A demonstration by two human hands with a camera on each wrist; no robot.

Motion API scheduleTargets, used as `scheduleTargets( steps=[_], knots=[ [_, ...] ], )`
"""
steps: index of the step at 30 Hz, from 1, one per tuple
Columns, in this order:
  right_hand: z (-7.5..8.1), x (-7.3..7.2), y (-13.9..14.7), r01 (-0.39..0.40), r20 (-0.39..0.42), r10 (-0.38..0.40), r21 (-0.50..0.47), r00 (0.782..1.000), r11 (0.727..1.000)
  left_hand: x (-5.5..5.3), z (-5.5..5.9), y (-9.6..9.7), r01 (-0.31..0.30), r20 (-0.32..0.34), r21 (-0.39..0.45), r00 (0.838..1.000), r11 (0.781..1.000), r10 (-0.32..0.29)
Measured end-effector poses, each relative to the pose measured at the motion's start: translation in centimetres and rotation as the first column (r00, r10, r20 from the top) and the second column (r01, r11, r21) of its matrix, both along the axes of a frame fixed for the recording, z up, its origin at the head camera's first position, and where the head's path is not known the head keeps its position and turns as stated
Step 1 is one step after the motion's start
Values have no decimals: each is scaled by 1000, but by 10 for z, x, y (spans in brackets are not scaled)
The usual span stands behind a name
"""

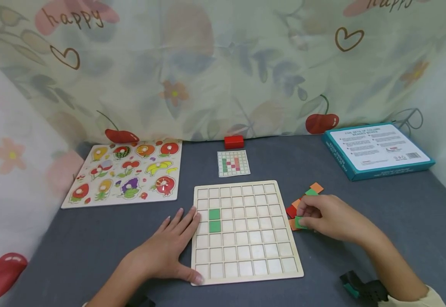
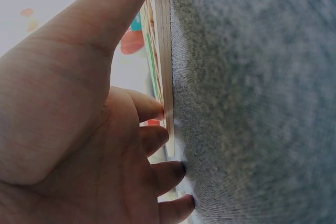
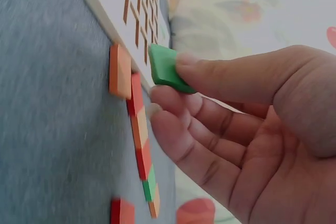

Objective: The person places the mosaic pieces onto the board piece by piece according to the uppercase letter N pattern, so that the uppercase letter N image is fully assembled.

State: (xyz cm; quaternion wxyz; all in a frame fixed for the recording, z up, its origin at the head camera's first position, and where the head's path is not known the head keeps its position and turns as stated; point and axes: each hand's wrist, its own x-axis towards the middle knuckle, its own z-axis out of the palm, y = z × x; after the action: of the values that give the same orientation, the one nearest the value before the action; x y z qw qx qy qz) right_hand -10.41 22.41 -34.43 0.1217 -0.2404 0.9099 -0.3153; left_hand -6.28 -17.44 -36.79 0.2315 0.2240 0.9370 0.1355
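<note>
A wooden grid board lies flat on the table, with two green square tiles set one below the other in its second column. My left hand rests spread along the board's left edge, thumb on the near corner; in the left wrist view its fingertips touch the board's side. Right of the board, my right hand pinches a green tile between thumb and fingers, held above the table. Under and behind that hand runs a row of orange, red and green tiles, partly hidden in the head view.
A small pattern card lies beyond the board, with a red block behind it. A fruit puzzle board is at the back left, a teal box at the back right. A patterned cloth hangs behind the table.
</note>
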Motion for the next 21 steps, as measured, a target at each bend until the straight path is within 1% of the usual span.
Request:
scheduleTargets(
  steps=[3,8,15,21],
  knots=[
    [0,-1,-11,-1,-6,0,-40,1000,999,0,0,0,1,-1,4,1000,1000,-1],
    [3,-4,-32,-42,5,43,-101,999,994,0,0,0,0,1,9,1000,1000,0],
    [5,-7,-61,-55,-17,53,-86,998,995,0,0,0,-1,1,10,1000,1000,1],
    [3,-8,-86,-92,-8,92,-101,996,991,0,-1,0,-7,4,10,1000,1000,7]
  ],
)
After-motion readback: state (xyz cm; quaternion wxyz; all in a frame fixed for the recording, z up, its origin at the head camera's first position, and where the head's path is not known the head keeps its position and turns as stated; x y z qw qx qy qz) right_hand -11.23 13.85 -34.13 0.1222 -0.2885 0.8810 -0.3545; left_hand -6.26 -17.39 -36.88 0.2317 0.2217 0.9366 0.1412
